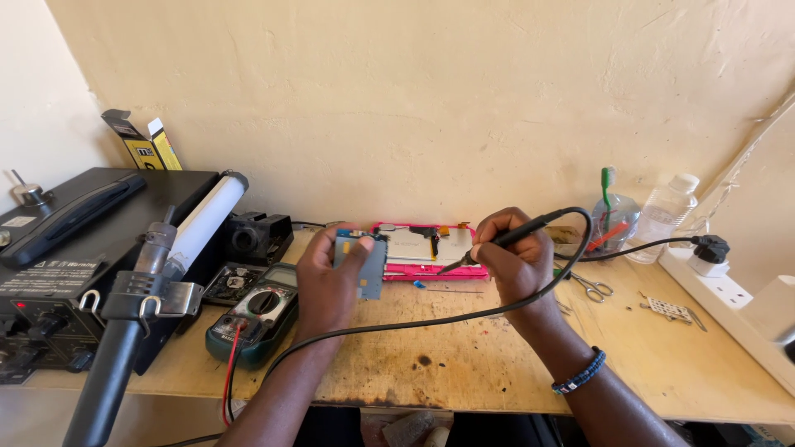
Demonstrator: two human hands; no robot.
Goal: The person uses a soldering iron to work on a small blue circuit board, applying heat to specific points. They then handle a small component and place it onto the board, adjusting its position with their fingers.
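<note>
Bench (464, 364): multimeter (252, 319) by left hand (327, 285) w/ board (364, 265); scissors (592, 287) right.

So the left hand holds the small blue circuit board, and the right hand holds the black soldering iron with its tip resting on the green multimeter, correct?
Not quite. In the head view the left hand holds the small blue circuit board, and the right hand holds the black soldering iron, but its tip points toward the board, well away from the green multimeter.

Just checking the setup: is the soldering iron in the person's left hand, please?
No, the right hand holds the soldering iron; the left hand holds a small circuit board.
</note>
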